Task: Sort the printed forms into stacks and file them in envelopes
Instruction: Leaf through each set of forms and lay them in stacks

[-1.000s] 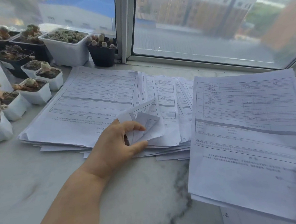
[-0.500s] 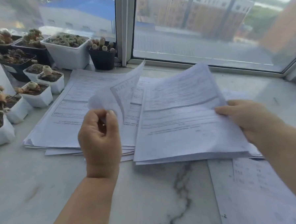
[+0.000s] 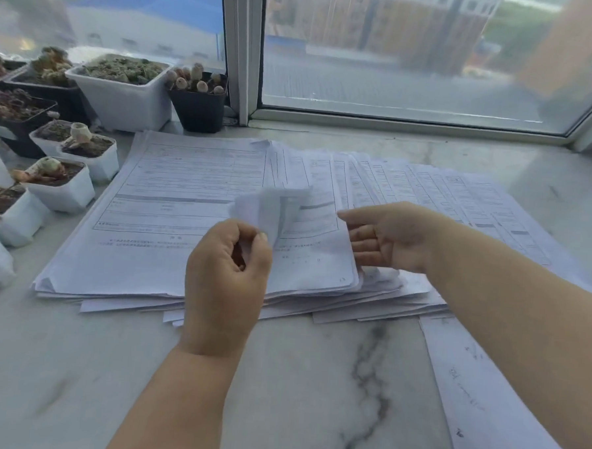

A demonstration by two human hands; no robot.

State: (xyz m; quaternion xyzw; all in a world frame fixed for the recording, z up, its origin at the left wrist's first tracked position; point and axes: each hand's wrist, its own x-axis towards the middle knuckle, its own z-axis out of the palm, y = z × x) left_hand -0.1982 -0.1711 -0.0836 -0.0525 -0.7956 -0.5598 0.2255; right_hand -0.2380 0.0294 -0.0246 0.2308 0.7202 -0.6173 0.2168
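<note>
A spread pile of printed forms (image 3: 171,217) lies fanned out on the marble sill, with sheets overlapping toward the right (image 3: 460,198). My left hand (image 3: 226,279) pinches the curled corner of one sheet (image 3: 271,206) between thumb and forefinger, lifting it off the pile. My right hand (image 3: 386,236) hovers over the middle of the fan with straight fingers pointing left, its lower fingers at the edge of the top sheets. No envelope is in view.
Several small white and black pots with succulents (image 3: 123,88) line the left side and back left corner. The window frame (image 3: 243,50) stands behind the pile. Another sheet (image 3: 477,405) lies at the lower right under my right forearm.
My right hand has laid its stack of forms down onto the fanned pile and let go. My left hand keeps pinching the lifted sheet corner, now lower.
</note>
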